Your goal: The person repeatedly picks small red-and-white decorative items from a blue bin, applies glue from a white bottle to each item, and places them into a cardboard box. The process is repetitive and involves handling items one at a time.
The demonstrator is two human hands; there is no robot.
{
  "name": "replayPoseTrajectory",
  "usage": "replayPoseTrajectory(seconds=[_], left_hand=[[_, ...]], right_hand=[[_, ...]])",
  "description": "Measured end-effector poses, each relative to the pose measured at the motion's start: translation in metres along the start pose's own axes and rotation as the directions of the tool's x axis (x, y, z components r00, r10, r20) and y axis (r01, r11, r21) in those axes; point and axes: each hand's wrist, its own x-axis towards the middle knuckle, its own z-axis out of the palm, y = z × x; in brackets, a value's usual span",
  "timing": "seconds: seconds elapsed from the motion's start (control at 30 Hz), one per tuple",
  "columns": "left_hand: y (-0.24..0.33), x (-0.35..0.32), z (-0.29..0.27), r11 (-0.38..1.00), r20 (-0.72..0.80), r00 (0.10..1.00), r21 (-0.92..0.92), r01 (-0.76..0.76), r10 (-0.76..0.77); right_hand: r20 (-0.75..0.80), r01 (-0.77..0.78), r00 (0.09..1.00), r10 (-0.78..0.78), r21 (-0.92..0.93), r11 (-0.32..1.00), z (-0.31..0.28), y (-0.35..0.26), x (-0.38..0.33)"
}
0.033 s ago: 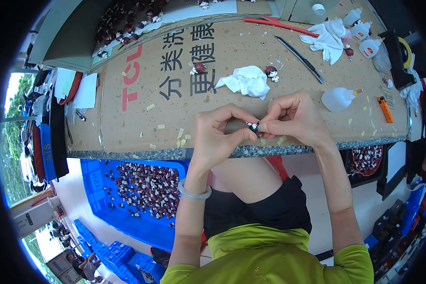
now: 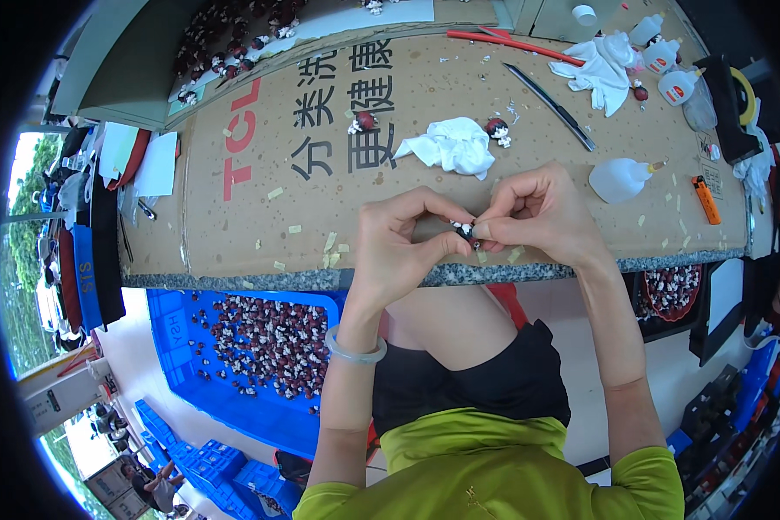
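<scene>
The bare left hand [image 2: 394,247] and bare right hand [image 2: 550,217] pinch a small dark-and-white figurine [image 2: 463,229] between thumbs and fingertips, above the near edge of the brown cardboard-covered table [image 2: 260,234]. Below left, a blue rectangular plastic bin [image 2: 273,425] holds many dark-red-and-white figurines [image 2: 269,347]; a grey-green open-fronted compartment [image 2: 117,82] at the back holds more.

One held figurine [image 2: 464,230], four bottles [image 2: 618,181]
</scene>
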Motion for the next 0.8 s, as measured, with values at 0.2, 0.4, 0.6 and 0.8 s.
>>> replayPoseTrajectory(seconds=[0.2, 0.4, 0.6, 0.8], left_hand=[[-0.001, 0.0004, 0.0029, 0.999, -0.032, 0.998, -0.008, -0.046, 0.045], [-0.001, 0.0004, 0.0034, 0.997, -0.026, 0.997, 0.022, -0.077, 0.077], [-0.0001, 0.0001, 0.0033, 0.998, -0.027, 0.998, 0.026, -0.057, 0.057], [-0.0002, -0.0006, 0.0002, 0.997, 0.008, 0.999, 0.068, -0.039, 0.038]], right_hand=[[0.012, -0.014, 1.0, 0.014, 0.006, 1.0, -0.001, 0.0006, 0.0006], [0.009, -0.024, 1.0, 0.024, 0.016, 1.0, -0.0017, -0.0006, 0.0002], [0.008, -0.022, 1.0, 0.022, 0.017, 1.0, -0.0022, 0.0013, 0.0006], [0.01, -0.024, 1.0, 0.024, -0.001, 1.0, -0.0024, 0.0006, -0.0002]])
